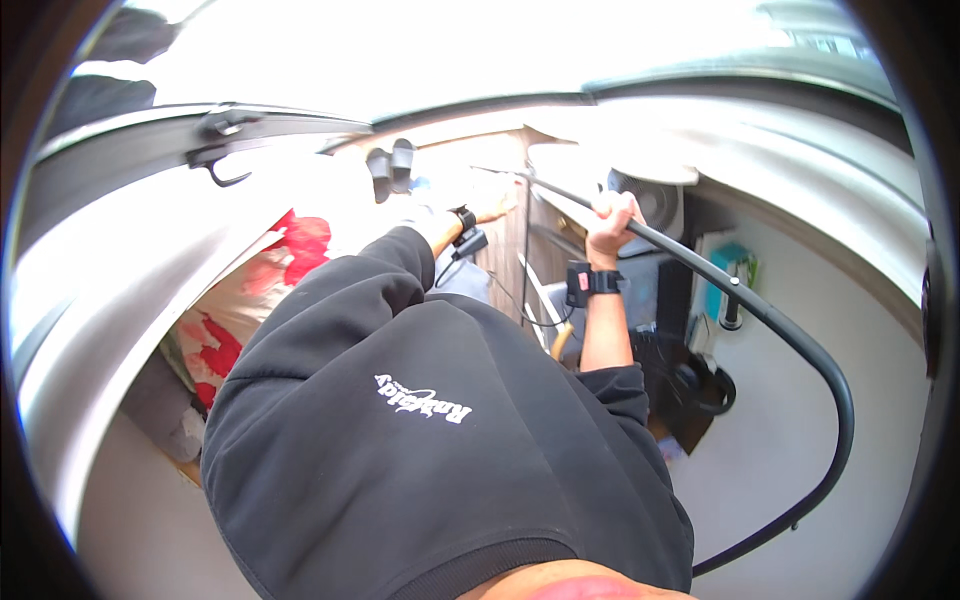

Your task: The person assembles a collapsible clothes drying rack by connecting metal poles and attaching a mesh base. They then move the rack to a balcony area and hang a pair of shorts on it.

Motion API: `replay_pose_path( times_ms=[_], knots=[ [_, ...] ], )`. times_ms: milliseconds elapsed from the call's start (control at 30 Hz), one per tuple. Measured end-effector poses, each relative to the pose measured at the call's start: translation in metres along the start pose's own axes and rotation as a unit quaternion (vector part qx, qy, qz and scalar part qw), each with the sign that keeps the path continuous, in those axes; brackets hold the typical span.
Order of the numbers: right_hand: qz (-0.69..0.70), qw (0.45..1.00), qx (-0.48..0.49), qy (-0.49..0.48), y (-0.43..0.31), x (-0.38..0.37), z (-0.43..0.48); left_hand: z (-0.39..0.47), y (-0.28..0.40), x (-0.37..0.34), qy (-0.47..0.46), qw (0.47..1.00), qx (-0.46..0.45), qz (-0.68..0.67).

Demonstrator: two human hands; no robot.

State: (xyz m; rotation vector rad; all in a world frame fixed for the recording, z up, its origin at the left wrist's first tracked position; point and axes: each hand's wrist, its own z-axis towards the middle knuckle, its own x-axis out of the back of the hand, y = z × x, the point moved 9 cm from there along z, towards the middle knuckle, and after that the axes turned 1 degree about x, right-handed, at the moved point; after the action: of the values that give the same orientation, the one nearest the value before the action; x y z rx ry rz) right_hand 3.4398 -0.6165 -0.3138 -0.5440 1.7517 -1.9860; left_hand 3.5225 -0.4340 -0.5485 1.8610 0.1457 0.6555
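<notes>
A long dark metal pole (697, 266) runs from the washed-out area ahead of me and bends round in a wide curve on the right. Its lower end goes out of sight behind my right shoulder. My right hand (616, 217) is wrapped around the straight stretch. Farther along, toward the thin end, my left hand (499, 201) closes on the pole; glare blurs its fingers. Both wrists wear black straps, with a small black box (471, 244) by the left one and another box (577, 283) by the right, each with a cable.
Dark slide sandals (391, 171) lie on the bright floor ahead. On the left is red-and-cream floral bedding (300, 247), below a window frame with a dark handle (221, 174). A fan (656, 202) and a white-topped wooden cabinet (559, 214) stand beyond the pole. Black headphones (709, 386) lie at right.
</notes>
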Motion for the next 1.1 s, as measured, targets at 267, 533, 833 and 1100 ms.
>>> replay_pose_path(
  times_ms=[267, 533, 833, 1100],
  knots=[
    [-0.155, 0.983, 0.039, 0.090, 0.026, 0.016, -0.012, -0.133, 0.139, 0.268, 0.280, 0.940, -0.054, 0.186],
    [-0.112, 0.972, -0.027, -0.204, 0.004, -0.114, -0.046, -0.181, 0.438, 0.474, 0.562, 0.553, -0.308, 0.532],
    [-0.051, 0.861, 0.489, 0.133, -0.378, -0.208, 0.141, -0.161, 0.492, 0.519, 0.618, 0.407, -0.238, 0.629],
    [-0.158, 0.810, 0.503, 0.258, -0.374, -0.268, 0.166, -0.155, 0.477, 0.526, 0.609, 0.398, -0.219, 0.650]
  ],
)
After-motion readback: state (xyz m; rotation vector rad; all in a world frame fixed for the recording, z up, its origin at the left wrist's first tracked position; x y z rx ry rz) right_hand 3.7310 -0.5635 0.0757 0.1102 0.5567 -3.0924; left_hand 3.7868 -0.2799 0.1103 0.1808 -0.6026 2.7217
